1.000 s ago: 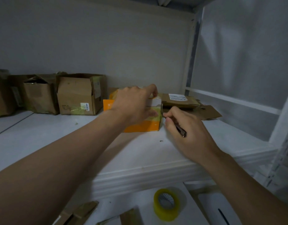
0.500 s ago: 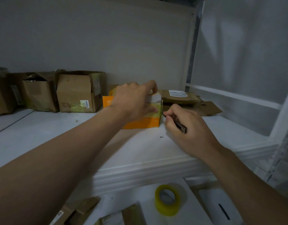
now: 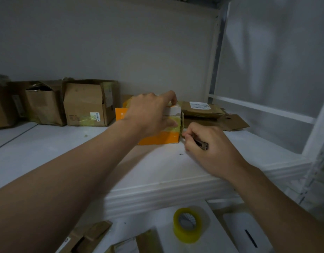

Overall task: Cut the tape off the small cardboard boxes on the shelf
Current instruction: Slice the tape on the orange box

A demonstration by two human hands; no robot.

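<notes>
A small orange and white box [image 3: 166,138] wrapped in yellowish tape stands on the white shelf [image 3: 66,157]. My left hand [image 3: 150,114] grips it from above, fingers over the far top edge and thumb on the taped front. My right hand [image 3: 210,150] holds a dark metal cutter [image 3: 201,144] low at the box's right front corner, its tip hidden by my fingers. Brown cardboard boxes [image 3: 88,105] with tape stand along the back wall to the left.
Flattened cardboard [image 3: 212,114] with a white label lies behind the orange box to the right. A roll of yellowish tape [image 3: 187,224] sits on a lower white surface, with cardboard pieces [image 3: 90,236] to its left. A white upright post [image 3: 214,57] borders the shelf on the right.
My right hand has slid the cutter down along the box's right corner toward the shelf. My left hand has kept its hold on the box.
</notes>
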